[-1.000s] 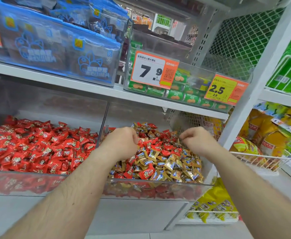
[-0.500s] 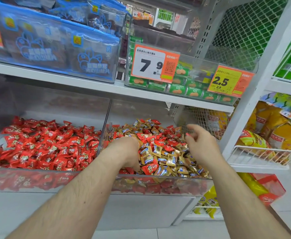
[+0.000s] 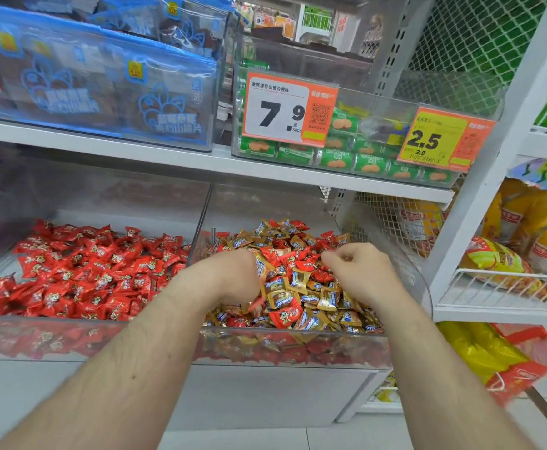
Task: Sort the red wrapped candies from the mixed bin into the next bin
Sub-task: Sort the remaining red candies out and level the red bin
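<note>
Both hands are sunk in the mixed bin (image 3: 298, 349), right of the red bin (image 3: 70, 336), so that red candies (image 3: 283, 316) are picked: right hand (image 3: 359, 271) fingers curled, apparently pinching one; left hand (image 3: 233, 277) fingers hidden.

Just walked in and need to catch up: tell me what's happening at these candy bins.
A person is sorting sweets on a shop shelf. Both hands are in the mixed bin of red and gold candies: the left hand is dug into the pile, the right hand pinches a red candy at its fingertips. The next bin, to the left, holds only red candies.
</note>
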A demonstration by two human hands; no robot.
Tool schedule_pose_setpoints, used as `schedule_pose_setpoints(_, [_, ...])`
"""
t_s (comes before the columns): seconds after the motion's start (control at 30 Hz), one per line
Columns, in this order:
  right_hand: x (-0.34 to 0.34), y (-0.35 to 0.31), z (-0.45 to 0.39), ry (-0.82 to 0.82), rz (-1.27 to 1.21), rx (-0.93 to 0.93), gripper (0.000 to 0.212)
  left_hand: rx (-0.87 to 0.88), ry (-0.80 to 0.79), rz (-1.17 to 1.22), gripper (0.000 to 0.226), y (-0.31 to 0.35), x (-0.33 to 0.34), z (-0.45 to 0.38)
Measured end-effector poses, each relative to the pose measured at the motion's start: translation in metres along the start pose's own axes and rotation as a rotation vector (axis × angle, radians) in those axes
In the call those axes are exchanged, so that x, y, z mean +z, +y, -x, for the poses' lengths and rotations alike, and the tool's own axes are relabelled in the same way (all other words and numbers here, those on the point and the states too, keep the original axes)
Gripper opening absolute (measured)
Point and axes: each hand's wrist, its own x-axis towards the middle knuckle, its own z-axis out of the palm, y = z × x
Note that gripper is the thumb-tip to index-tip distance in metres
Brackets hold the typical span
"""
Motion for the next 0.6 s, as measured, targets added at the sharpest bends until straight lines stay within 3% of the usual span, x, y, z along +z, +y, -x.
schedule_pose_setpoints(0.07, [0.008, -0.004, -0.002, -0.076, 0.200, 0.004, 0.026, -0.043, 0.060, -0.032, 0.011, 0.002, 0.001, 0.000])
schedule_pose_setpoints(0.13, [0.014, -0.006, -0.004, -0.141, 0.322, 0.029, 0.043, -0.048, 0.079, -0.090, 0.037, 0.004, 0.006, -0.001])
schedule_pose_setpoints(0.2, [0.017, -0.006, -0.005, -0.134, 0.336, 0.025, 0.039, -0.040, 0.091, -0.133, 0.049, 0.007, 0.011, -0.003])
schedule_pose_setpoints(0.37, [0.013, -0.002, -0.003, 0.033, 0.067, 0.019, 0.016, -0.004, 0.067, -0.094, 0.040, 0.001, 0.004, 0.001])
schedule_pose_setpoints(0.5, [0.003, -0.006, 0.006, 0.158, -0.325, 0.059, 0.029, 0.019, -0.020, -0.147, 0.052, 0.002, 0.007, 0.012])
schedule_pose_setpoints(0.6, [-0.001, -0.007, 0.013, 0.196, -0.470, 0.127, 0.043, 0.023, -0.055, -0.191, 0.045, 0.003, 0.012, 0.016])
